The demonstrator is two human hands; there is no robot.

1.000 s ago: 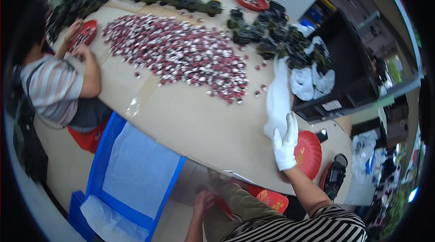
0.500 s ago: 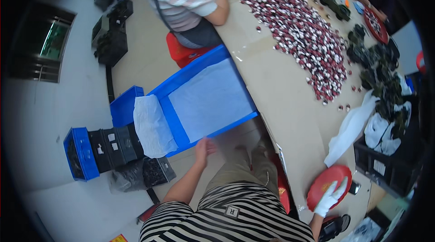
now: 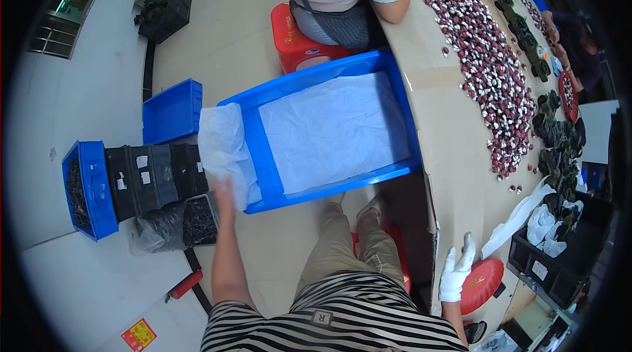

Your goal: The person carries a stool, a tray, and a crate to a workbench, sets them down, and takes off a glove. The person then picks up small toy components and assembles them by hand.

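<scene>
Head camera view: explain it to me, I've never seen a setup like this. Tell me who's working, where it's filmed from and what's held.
There is no robot here, just a person using two hands. A wide fisheye camera on their head looks down, so straight edges bend and their own striped shirt fills the bottom.

The bare left hand is blurred at the edge of a crumpled white sheet; I can't tell whether it grips it. That sheet lies over one end of a blue tray. The gloved right hand is open beside a red plate, holding nothing visible.

The table carries a big pile of small red-and-white pieces.
</scene>
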